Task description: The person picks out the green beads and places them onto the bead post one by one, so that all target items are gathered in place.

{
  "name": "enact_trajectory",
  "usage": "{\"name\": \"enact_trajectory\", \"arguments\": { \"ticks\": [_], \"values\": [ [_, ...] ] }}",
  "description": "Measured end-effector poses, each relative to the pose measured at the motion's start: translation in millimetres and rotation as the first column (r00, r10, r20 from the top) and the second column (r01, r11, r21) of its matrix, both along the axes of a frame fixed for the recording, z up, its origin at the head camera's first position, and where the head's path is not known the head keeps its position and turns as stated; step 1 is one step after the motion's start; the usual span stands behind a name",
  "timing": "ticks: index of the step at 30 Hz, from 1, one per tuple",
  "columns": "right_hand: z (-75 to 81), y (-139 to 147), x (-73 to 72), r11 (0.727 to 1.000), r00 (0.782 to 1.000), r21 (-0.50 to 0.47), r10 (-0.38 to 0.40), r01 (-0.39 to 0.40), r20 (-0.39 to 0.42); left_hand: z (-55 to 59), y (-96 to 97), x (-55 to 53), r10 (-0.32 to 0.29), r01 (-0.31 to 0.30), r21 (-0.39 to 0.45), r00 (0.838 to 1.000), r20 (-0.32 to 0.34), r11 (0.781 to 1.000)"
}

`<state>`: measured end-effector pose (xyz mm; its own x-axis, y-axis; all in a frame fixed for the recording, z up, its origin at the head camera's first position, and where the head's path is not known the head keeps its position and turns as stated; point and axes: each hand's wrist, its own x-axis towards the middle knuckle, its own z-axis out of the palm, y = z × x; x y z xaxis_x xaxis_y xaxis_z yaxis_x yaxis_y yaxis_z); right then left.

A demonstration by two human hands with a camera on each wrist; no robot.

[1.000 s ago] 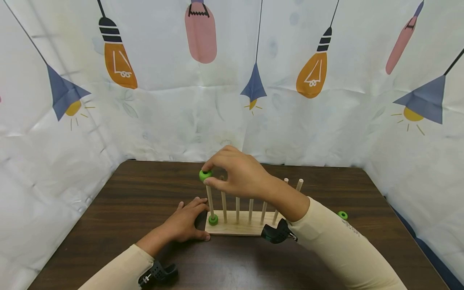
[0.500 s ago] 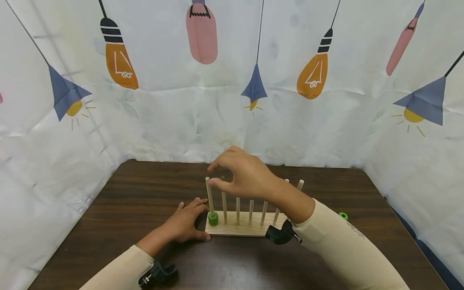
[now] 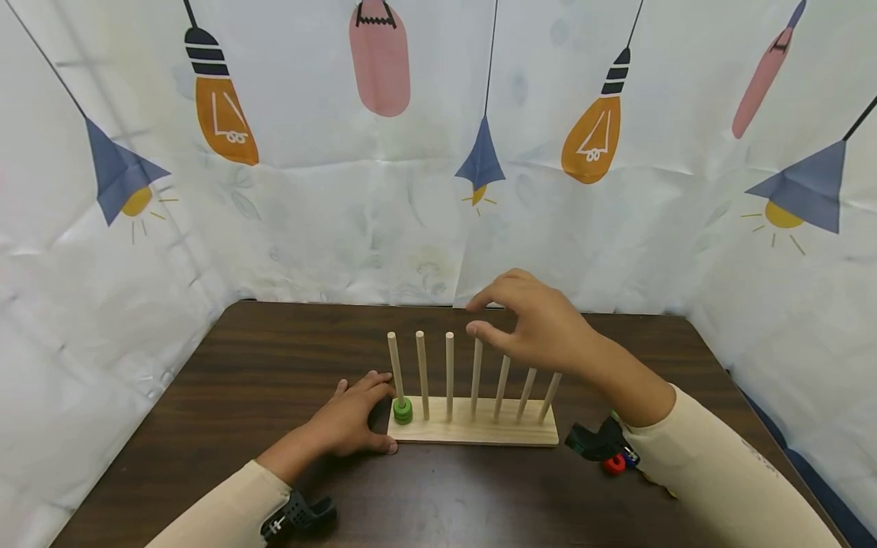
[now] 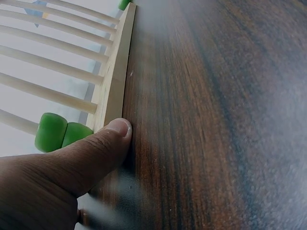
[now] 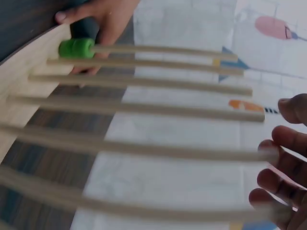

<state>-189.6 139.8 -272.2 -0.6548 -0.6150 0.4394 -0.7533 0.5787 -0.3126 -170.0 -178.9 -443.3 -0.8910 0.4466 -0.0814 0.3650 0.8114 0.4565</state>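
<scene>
The grip of the person's bare right hand (image 3: 541, 323) hung above the right half of the rack, thumb and forefinger well apart with nothing between them, the thumb tip close to the top of the fourth peg. Beneath it rose seven pale, round wooden pegs (image 3: 449, 373) from a flat, rectangular, light wooden base (image 3: 473, 432), whose long axis ran left to right across the dark wood-grain desk (image 3: 438, 502). What mattered most, I judged, was how the glossy red ring (image 3: 614, 464) lay from that grip: lower, to the right and closer to the person, off the base's right end, with the right hand by far the nearer. A dark blue piece (image 3: 629, 461) showed just beside it and a yellow piece (image 3: 656, 482) farther right; the black wrist device (image 3: 594, 441) and cream sleeve (image 3: 733, 457) hid part of that cluster. Well away, two rounded green beads (image 3: 403, 412) sat stacked low around the leftmost peg. There the left hand (image 3: 349, 415) braced the base's end, its straight thumb against the near edge. The standing pegs lay between those beads and the grip.
</scene>
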Motion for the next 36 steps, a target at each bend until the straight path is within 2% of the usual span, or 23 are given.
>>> {"name": "enact_trajectory", "arguments": {
  "ticks": [5, 14, 21, 26, 31, 36],
  "values": [
    [-4.4, 27, 0.4, 0.999, 0.999, -0.029, -0.042, 0.042, 0.008, 0.8, 0.3, 0.4, 0.0, 0.0, -0.006, 1.0, -0.005, 1.0],
    [-16.7, 68, 5.8, 0.995, 0.997, -0.076, -0.064, 0.06, -0.051, 0.6, 0.3, -0.5, 0.0, 0.0, -0.023, 1.0, -0.011, 1.0],
    [-33.1, 96, 16.8, 0.985, 0.987, -0.07, -0.16, 0.161, 0.016, 2.4, 1.3, 0.8, 0.0, 0.0, -0.016, 1.0, -0.002, 1.0],
    [-46.0, 113, 25.0, 0.974, 0.975, -0.057, -0.218, 0.22, 0.032, 0.9, 1.4, 0.5, 0.001, -0.001, -0.018, 1.0, -0.004, 1.0],
    [-60.8, 130, 31.2, 0.964, 0.963, -0.01, -0.265, 0.266, 0.053, -0.5, 1.5, -0.1, 0.004, -0.004, -0.021, 1.0, -0.008, 1.0],
    [-80.1, 148, 35.7, 0.952, 0.945, 0.057, -0.306, 0.301, 0.114, -0.4, 1.7, 0.0, 0.001, -0.001, -0.015, 1.0, -0.008, 1.0]
  ]
}}
